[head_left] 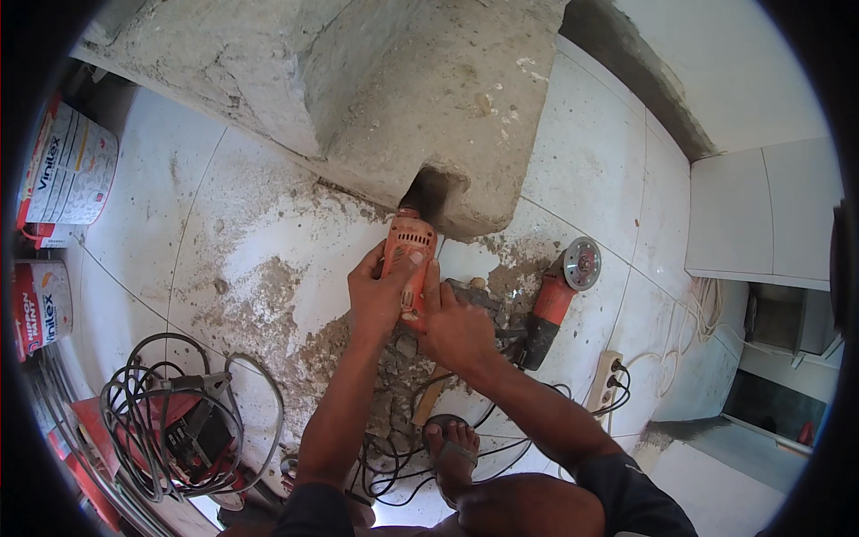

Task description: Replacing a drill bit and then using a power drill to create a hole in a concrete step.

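At the lower edge, a person's sandalled foot [455,456] stands on white floor tiles [309,224] among loose black cables [501,461]. Just above it, in the lower middle, lie broken rubble [391,380] and a short strip of wood [431,400].

Two bare forearms reach up to the centre of the frame, where both hands grip a dusty red power tool [412,238]. The left hand [372,294] curls its fingers around the tool's left side, thumb across the top. The right hand [458,333] closes on its rear right side; some of those fingers are hidden. The tool points up the frame, its nose at a dark hollow [434,190] in a rough concrete block [447,107]; its tip cannot be made out.

Right of the hands, a red and black angle grinder [551,304] with a round metal disc lies on the floor. Farther right is a power strip [604,380] with plugs in it. At lower left, a coiled cable [148,421] lies over a red and black machine [201,438]. Two paint buckets [82,166] stand at the left edge. The concrete block fills the top, and white cabinets [752,210] stand at far right.
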Demonstrator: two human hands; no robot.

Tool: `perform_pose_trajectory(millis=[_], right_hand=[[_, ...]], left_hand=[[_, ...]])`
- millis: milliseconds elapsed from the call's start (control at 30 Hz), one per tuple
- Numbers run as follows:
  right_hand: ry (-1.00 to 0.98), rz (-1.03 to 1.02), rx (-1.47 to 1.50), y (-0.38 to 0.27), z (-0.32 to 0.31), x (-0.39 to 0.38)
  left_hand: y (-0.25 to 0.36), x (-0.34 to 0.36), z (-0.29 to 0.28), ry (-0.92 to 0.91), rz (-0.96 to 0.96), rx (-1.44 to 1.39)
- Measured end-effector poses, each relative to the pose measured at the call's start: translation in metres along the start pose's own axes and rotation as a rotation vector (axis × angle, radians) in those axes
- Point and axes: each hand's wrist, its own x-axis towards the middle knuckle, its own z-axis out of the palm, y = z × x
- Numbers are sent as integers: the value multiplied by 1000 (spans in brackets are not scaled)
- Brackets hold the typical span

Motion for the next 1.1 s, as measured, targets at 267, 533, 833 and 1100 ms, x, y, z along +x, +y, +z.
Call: perform_pose_trajectory(millis=[267, 533, 833, 1100], right_hand=[[-52, -93, -98, -8, -37, 4], [-24, -75, -82, -7, -30, 1], [97, -16, -99, -16, -30, 0], [120, -27, -60, -11, -22, -8]], left_hand=[[1, 1, -4, -71, -217, -355], [1, -1, -6, -73, -182, -263], [7, 7, -17, -331, -333, -166], [7, 0, -21, -355, -245, -125]])
